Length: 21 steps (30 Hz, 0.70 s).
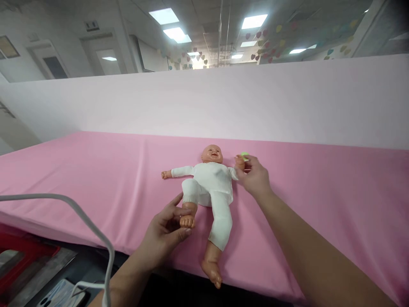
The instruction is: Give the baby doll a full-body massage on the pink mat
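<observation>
A baby doll (214,177) in a white suit lies face up on the pink cloth (281,221), its head toward the white panel. My left hand (166,226) is closed around the doll's foot on the left side of the view, and that leg is bent and raised. With my right hand (255,175) I grip the doll's hand on the right side. A small bright green thing (245,156) shows at my right fingertips, too small to make out. The doll's other arm is stretched out to the left, and its other leg reaches toward the near edge.
Behind the cloth stands a long white panel (204,102). A white cable (86,219) curves through the lower left, above a phone-like object (62,294) on a dark surface. Something red (25,251) is at the left edge.
</observation>
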{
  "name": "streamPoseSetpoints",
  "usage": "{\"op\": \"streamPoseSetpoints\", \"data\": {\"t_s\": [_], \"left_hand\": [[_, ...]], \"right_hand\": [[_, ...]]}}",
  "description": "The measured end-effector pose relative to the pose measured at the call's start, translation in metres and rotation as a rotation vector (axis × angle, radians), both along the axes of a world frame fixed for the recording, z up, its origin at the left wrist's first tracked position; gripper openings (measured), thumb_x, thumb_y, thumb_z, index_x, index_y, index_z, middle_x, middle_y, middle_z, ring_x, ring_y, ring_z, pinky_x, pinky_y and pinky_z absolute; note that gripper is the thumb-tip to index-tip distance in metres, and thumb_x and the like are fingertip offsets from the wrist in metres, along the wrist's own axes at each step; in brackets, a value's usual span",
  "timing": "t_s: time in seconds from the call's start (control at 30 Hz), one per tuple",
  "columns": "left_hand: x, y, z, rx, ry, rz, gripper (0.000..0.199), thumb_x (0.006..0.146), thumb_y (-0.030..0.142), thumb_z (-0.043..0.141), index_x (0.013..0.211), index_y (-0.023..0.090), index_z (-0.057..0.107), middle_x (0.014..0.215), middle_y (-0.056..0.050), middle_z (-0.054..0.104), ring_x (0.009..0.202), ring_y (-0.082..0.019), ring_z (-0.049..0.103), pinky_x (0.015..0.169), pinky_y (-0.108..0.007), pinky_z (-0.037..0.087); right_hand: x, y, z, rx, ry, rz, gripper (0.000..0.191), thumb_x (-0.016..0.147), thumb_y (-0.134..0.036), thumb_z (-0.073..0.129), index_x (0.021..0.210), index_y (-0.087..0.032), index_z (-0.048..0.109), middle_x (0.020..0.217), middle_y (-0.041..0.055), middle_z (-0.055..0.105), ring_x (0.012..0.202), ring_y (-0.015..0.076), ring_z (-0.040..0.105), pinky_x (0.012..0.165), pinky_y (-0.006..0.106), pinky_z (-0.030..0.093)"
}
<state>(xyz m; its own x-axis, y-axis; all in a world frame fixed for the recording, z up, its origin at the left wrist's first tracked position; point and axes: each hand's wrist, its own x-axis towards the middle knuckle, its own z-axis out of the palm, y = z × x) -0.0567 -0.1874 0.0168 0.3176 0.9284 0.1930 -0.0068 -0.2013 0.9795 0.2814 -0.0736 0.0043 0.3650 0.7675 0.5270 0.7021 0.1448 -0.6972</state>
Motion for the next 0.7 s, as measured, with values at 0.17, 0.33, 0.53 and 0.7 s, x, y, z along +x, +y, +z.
{"op": "streamPoseSetpoints", "data": {"t_s": [0.17,0.33,0.53,0.7], "left_hand": [[0.031,0.026,0.006,0.031,-0.108,-0.054,0.036,0.076,0.030,0.090,0.109,0.024,0.078,0.169,-0.012,0.038,0.111,-0.030,0.070,0.078,-0.039,0.060],[0.051,0.044,-0.001,-0.044,-0.135,-0.057,0.036,0.075,0.027,0.090,0.108,0.024,0.077,0.169,-0.010,0.038,0.079,-0.011,0.065,0.066,-0.030,0.054],[0.047,0.031,0.001,-0.029,-0.129,-0.060,0.034,0.075,0.027,0.090,0.107,0.024,0.077,0.173,-0.010,0.030,0.090,-0.016,0.069,0.068,-0.031,0.055],[0.020,0.002,-0.004,0.004,-0.056,-0.039,0.034,0.079,0.028,0.088,0.111,0.025,0.078,0.171,-0.009,0.035,0.139,-0.035,0.054,0.098,-0.041,0.054]], "right_hand": [[-0.039,-0.005,-0.004,0.084,-0.443,0.298,0.017,0.087,-0.023,0.067,0.104,-0.024,0.070,0.104,0.0077,0.073,0.100,0.0285,0.065,0.089,0.041,0.051],[-0.049,-0.004,-0.005,0.075,-0.679,0.335,0.016,0.094,-0.015,0.059,0.096,-0.024,0.072,0.096,0.0083,0.070,0.098,0.0285,0.060,0.091,0.041,0.046],[-0.043,-0.005,-0.006,0.075,-0.478,0.337,0.011,0.093,-0.022,0.064,0.102,-0.024,0.071,0.101,0.0076,0.073,0.099,0.0279,0.063,0.089,0.042,0.050],[-0.012,0.001,-0.008,0.073,0.085,0.148,0.027,0.091,-0.041,0.069,0.111,-0.024,0.065,0.106,0.0055,0.075,0.091,0.0240,0.071,0.078,0.037,0.056]]}}
